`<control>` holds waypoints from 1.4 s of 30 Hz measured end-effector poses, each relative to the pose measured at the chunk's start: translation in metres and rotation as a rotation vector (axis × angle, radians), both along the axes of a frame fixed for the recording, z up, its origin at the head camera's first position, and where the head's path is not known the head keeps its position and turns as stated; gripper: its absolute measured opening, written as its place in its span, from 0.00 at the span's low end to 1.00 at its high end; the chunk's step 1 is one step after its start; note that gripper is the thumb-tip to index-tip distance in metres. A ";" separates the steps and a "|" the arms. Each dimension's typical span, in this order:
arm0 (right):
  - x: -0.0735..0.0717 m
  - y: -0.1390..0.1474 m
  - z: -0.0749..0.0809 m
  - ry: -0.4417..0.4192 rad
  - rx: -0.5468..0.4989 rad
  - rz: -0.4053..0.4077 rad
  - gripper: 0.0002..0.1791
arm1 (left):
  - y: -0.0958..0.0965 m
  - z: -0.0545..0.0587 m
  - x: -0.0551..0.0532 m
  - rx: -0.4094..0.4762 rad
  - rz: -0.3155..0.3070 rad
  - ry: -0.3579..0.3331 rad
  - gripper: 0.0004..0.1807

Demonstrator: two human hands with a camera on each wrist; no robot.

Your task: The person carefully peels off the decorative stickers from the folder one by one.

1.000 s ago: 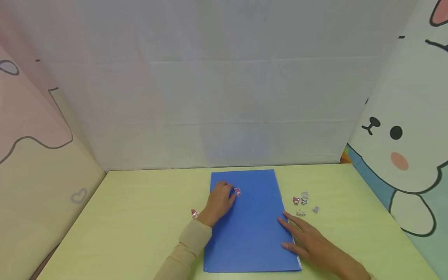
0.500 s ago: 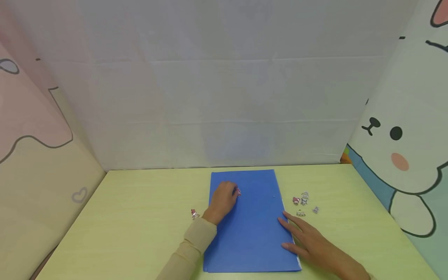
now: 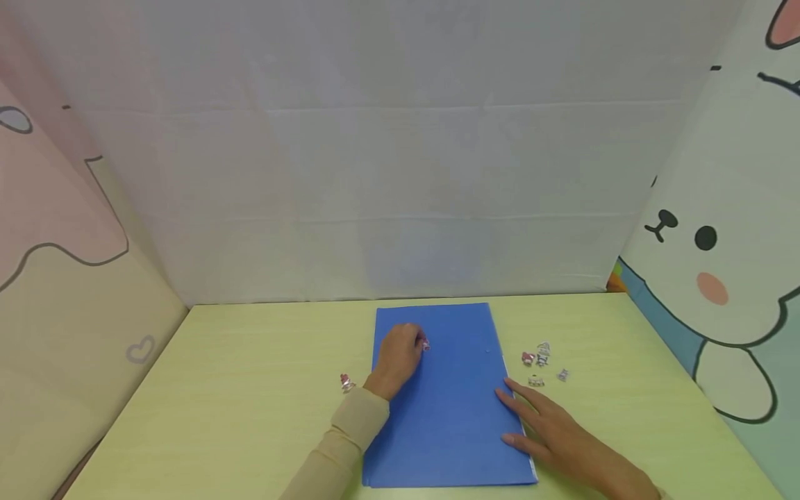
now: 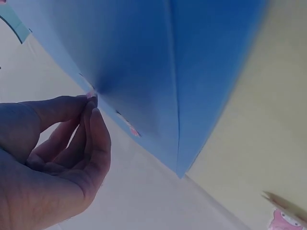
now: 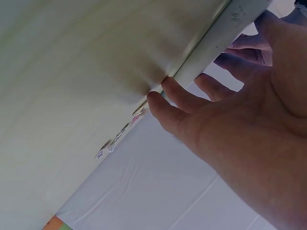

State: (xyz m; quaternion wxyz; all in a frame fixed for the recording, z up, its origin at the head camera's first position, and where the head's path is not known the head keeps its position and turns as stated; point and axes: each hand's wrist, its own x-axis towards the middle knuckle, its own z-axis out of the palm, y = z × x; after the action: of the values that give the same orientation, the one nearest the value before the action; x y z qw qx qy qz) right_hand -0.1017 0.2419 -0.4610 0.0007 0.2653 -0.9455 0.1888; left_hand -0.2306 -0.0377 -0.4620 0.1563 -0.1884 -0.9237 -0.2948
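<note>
A flat blue folder (image 3: 450,417) lies on the table. Over its upper left part, my left hand (image 3: 396,357) pinches a small pink sticker (image 3: 426,344) between thumb and fingertips, close to the blue surface. The left wrist view shows the pinching left hand (image 4: 62,153), with the sticker mostly covered by the fingertips. Another small pink-and-white sticker (image 4: 128,124) lies on the folder nearby. My right hand (image 3: 556,437) rests with spread fingers on the folder's right edge; the right wrist view shows its fingertips along the folder's pale side (image 5: 206,48).
Right of the folder lie several small stickers, among them a pink one (image 3: 528,358) and a silvery one (image 3: 563,375). Left of it, pink and silvery stickers (image 3: 346,383) lie on the pale yellow table (image 3: 262,389). A white cloth wall (image 3: 400,173) stands behind.
My left hand has shifted right and its fingers have closed on the pink sticker, which now shows only partly. The right hand keeps its place on the folder's edge.
</note>
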 end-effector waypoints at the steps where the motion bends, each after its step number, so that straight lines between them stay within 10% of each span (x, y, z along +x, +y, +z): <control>1: 0.000 0.000 0.000 -0.005 0.001 -0.002 0.36 | 0.000 0.001 0.000 0.000 0.000 0.000 0.05; 42: 0.001 -0.001 0.003 -0.050 -0.013 -0.007 0.36 | -0.028 0.002 0.016 -0.039 0.022 0.073 0.05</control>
State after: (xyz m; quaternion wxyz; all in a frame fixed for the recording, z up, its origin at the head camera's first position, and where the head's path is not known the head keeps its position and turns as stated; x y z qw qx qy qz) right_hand -0.1003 0.2406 -0.4582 -0.0203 0.2571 -0.9449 0.2016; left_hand -0.2149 -0.0660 -0.4603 0.1895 -0.1919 -0.9249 -0.2680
